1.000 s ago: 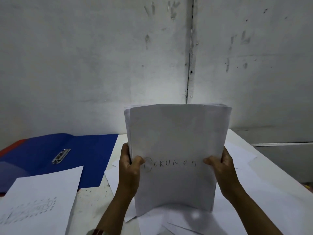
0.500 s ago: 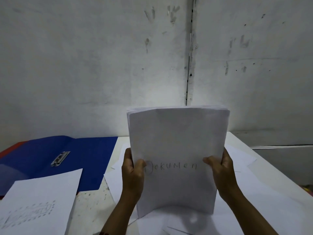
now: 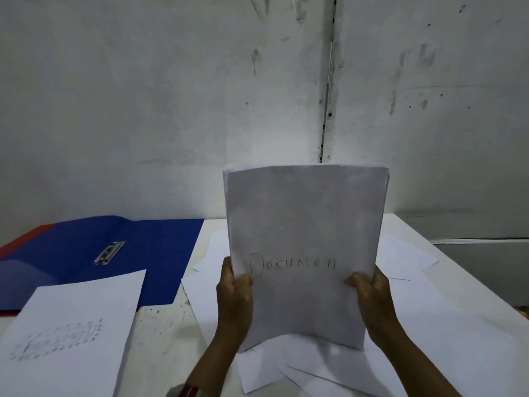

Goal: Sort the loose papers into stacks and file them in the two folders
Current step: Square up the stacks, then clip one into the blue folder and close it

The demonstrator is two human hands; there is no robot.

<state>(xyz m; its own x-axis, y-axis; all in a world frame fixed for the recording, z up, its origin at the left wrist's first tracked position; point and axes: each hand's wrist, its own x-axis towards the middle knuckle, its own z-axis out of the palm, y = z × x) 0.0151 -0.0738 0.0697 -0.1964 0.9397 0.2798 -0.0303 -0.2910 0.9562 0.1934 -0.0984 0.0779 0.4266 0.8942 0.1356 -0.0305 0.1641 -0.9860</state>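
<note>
Now both hands, left hand (image 3: 233,296) and right hand (image 3: 372,299), clamp the upright paper stack (image 3: 306,224) mid-desk; tap its bottom edge square, then carry it left to the open blue folder (image 3: 154,247)

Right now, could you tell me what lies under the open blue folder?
A red folder edge peeks from beneath the blue folder; the rest is covered.

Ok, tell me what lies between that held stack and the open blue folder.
Nothing visible. The stack, gripped upright by the left hand and right hand, has only bare table between it and the blue folder. A drawn sheet overlaps the folder's near edge.
</note>
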